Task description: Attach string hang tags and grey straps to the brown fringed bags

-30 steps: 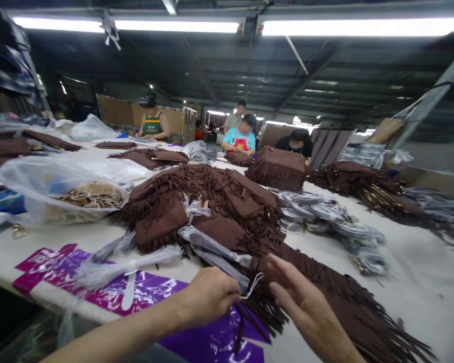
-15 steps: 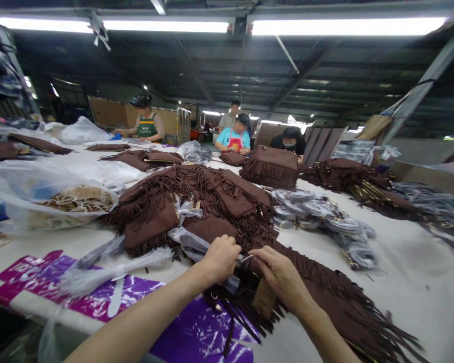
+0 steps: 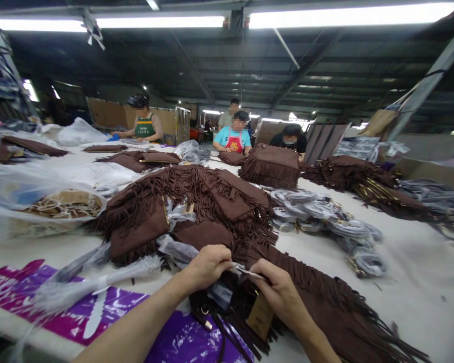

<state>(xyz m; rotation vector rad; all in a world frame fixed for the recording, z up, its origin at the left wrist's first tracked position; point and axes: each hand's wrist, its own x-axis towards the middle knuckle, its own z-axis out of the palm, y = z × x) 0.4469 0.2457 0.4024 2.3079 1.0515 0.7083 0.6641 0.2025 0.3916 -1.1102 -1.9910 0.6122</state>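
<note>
My left hand [image 3: 208, 264] and my right hand [image 3: 278, 292] meet over a brown fringed bag [image 3: 325, 302] at the table's near edge. Both are closed in a pinch on a thin white string [image 3: 245, 272] stretched between them. A brown paper tag [image 3: 260, 316] hangs below my right hand. A clear plastic-wrapped strap [image 3: 179, 250] lies just left of my left hand. Behind them sits a pile of brown fringed bags [image 3: 196, 201].
Purple plastic sheets [image 3: 98, 312] lie at the near left. A clear bag of cords [image 3: 49, 204] sits at left, wrapped chain straps [image 3: 325, 222] at right. More fringed bags [image 3: 272, 164] lie farther back. Several other people [image 3: 232, 136] work at the far end.
My right hand went from open and spread to pinching the string beside my left hand. Both hands moved onto the bag's top, and the paper tag came into view.
</note>
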